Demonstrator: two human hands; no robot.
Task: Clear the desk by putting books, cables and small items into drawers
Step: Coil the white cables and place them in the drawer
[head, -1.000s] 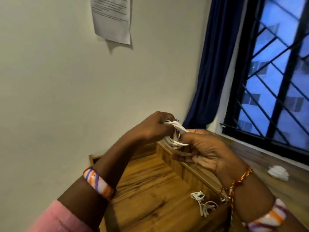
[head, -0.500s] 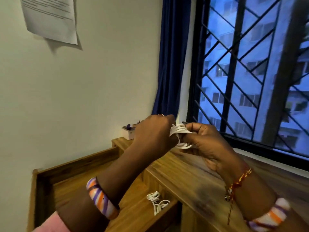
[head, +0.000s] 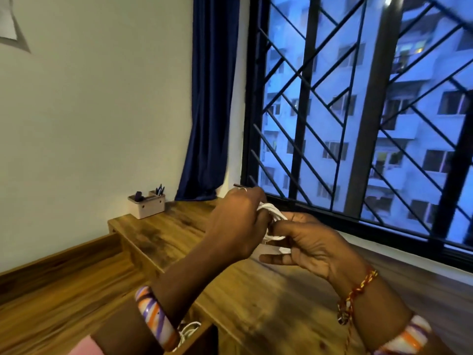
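Note:
A coiled white cable (head: 271, 215) is held between both hands above the wooden desk (head: 250, 298). My left hand (head: 238, 224) grips the coil from the left, fingers curled round it. My right hand (head: 309, 247) pinches the coil's lower loops and its white plug end between thumb and fingers. Another white cable (head: 188, 331) lies in the open wooden drawer (head: 76, 290) below my left forearm, mostly hidden by my wrist and bangle.
A small beige organiser (head: 146, 204) with pens stands at the desk's far left corner by the wall. A dark blue curtain (head: 212, 98) hangs beside a barred window (head: 358, 111). A paper's corner (head: 9, 19) shows on the wall at top left.
The view has swung right and up, so more window and desk top show. Both hands stay on the white cable coil, and the plug end now sticks out by my right fingers.

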